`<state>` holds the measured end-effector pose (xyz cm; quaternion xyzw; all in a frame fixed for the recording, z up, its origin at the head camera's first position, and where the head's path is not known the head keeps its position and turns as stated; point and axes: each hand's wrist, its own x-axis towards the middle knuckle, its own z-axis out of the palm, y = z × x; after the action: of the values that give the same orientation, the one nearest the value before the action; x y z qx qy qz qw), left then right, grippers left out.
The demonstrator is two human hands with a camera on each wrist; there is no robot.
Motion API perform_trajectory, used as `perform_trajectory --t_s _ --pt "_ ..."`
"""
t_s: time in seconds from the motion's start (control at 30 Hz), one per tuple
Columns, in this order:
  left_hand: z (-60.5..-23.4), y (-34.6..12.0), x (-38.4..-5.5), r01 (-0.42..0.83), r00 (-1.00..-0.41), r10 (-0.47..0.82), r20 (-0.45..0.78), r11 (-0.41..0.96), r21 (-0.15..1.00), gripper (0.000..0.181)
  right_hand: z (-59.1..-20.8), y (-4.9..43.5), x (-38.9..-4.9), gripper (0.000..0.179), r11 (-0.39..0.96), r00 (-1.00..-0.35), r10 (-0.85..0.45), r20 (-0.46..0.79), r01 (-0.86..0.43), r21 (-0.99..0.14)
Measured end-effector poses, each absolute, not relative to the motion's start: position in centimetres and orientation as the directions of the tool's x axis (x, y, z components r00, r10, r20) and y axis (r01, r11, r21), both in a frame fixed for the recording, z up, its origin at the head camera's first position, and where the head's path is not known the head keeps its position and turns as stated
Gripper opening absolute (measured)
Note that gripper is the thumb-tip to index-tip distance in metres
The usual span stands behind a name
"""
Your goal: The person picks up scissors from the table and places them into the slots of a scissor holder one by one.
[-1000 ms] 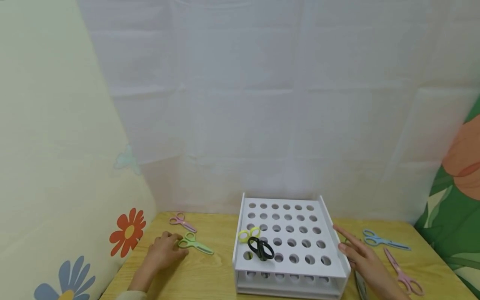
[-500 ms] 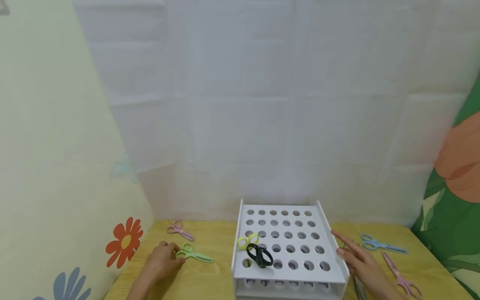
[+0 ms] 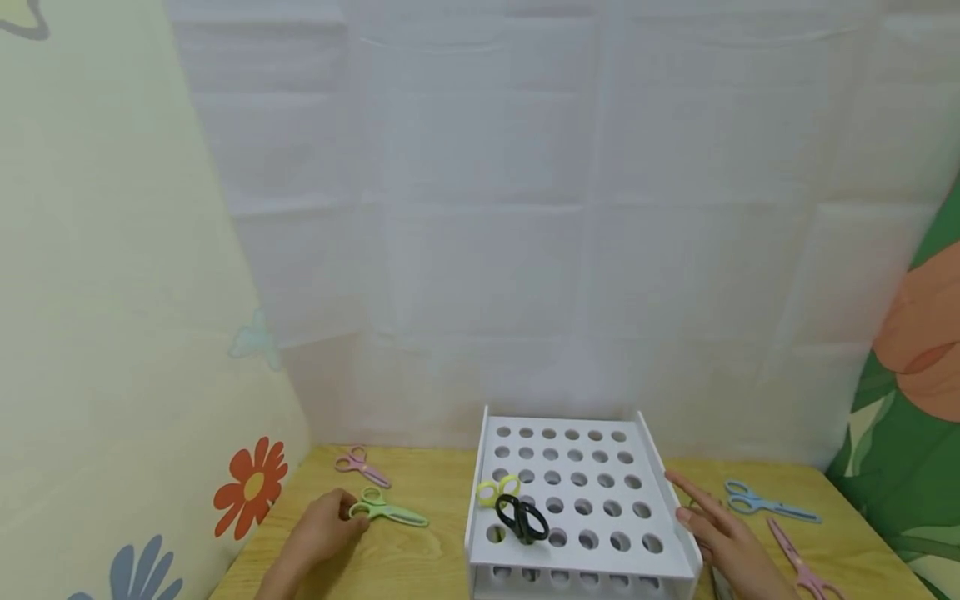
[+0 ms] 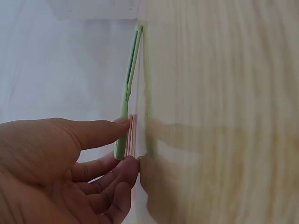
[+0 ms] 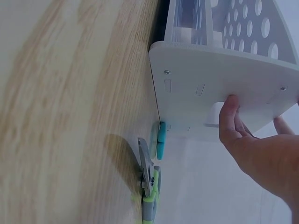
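My left hand pinches the handle loops of the light green scissors between thumb and fingers. In the left wrist view the handle end of the green scissors is raised off the wooden table, while the blade tip slants down toward it. My right hand touches the right side panel of the white rack, its index finger stretched along the upper edge. Seen from the right wrist, fingertips lie on that panel by a slot. Black scissors and yellow scissors stand in holes at the rack's left.
Pink scissors lie behind the green ones. Right of the rack are blue scissors and another pink pair. Shears with grey-and-green handles lie beside the rack. A white cloth hangs behind the table.
The left fingers have closed on the green scissors' loops, and the handle has shifted slightly left. The right hand stays at the rack's side. The head view has tilted up a little.
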<state>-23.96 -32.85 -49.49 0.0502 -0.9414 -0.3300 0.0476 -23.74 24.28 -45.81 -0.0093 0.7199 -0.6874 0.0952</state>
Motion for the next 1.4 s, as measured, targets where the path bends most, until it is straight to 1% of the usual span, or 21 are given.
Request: perform_trajectory --t_s 0.13,0.23,0.4,0.53,0.6,0.77,0.97,1.2,1.4 --pt "-49.9 -33.0 -24.1 -0.121 -0.984 -0.176 0.005 0.699 0.705 0.038 -45.9 24.7 -23.8 0.071 0.036 -0.973 -0.198 -0.122 0.117 -0.992" --pt "-49.9 -32.9 -24.2 -0.133 -0.982 -0.186 -0.02 0.624 0.77 0.042 -46.0 24.9 -23.7 0.067 0.023 -0.971 -0.203 -0.124 0.122 -0.992" --pt "-49.7 -32.5 -24.2 -0.13 -0.978 -0.205 -0.027 0.507 0.852 0.042 -45.9 24.6 -23.8 0.067 0.03 -0.975 -0.185 -0.122 0.118 -0.992" --pt "-49.7 -32.2 -24.3 -0.101 -0.975 -0.221 -0.004 0.426 0.899 0.044 -46.0 24.2 -23.7 0.071 0.057 -0.984 -0.129 -0.119 0.112 -0.992" --pt "-49.5 -32.1 -24.4 -0.076 -0.972 -0.232 0.027 0.427 0.901 0.042 -46.0 24.0 -23.7 0.071 0.062 -0.987 -0.1 -0.122 0.117 -0.991" --pt "-48.7 -31.7 -24.4 -0.031 -0.966 -0.241 0.094 0.466 0.884 0.035 -46.0 23.8 -23.7 0.068 0.078 -0.989 -0.083 -0.121 0.114 -0.99" --pt "-47.7 -31.2 -24.1 -0.02 -0.961 -0.252 0.113 0.471 0.882 0.036 -45.8 23.7 -23.8 0.068 0.108 -0.988 -0.06 -0.14 0.133 -0.985" --pt "-46.6 -30.6 -23.7 -0.015 -0.948 -0.29 0.131 0.452 0.892 0.034 -45.7 23.7 -23.7 0.07 0.111 -0.983 -0.049 -0.176 0.169 -0.979" --pt "-45.9 -30.2 -23.6 0.032 -0.932 -0.302 0.2 0.482 0.875 0.031 -45.7 23.7 -23.7 0.07 0.116 -0.985 -0.047 -0.167 0.161 -0.98"
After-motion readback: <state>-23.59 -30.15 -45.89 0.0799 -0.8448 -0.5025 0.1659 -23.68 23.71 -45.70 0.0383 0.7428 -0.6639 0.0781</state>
